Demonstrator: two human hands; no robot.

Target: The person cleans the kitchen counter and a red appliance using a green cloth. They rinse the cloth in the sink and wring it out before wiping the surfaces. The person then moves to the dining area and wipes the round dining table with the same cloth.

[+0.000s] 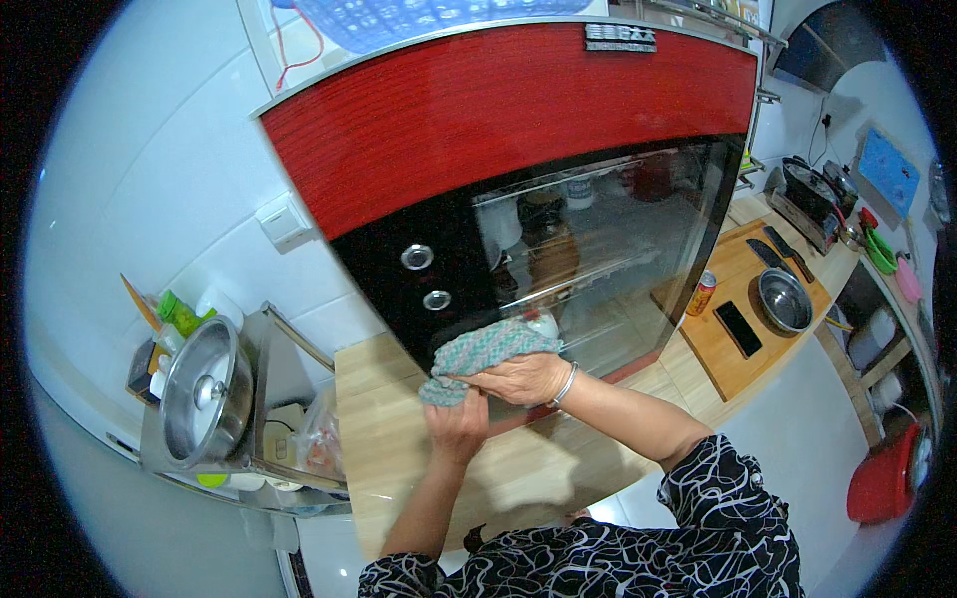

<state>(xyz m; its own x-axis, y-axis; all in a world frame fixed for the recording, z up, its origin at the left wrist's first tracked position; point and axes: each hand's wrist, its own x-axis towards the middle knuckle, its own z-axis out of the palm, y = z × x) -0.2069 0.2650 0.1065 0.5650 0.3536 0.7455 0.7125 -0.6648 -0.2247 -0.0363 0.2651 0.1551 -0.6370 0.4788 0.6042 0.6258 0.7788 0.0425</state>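
A grey and green textured cloth [497, 345] is bunched in front of the lower part of a red and black cabinet [508, 112] with a glass door [628, 247]. My right hand [527, 376], with a bracelet at the wrist, holds the cloth from the near side. Just below and to the left, my left hand [460, 424] grips the cloth's lower end [445, 391]; its fingertips are partly hidden. Two round silver knobs [426, 278] sit on the black panel above the cloth. Behind the glass, jars [552, 247] stand on shelves.
On the right, a wooden cutting board [706, 359] carries a phone [738, 329], a can [701, 293], a metal bowl [785, 300] and two knives [777, 254]. A stove with a black pot [807, 187] stands beyond. At left, a steel basin [205, 392] rests on a metal rack [299, 336].
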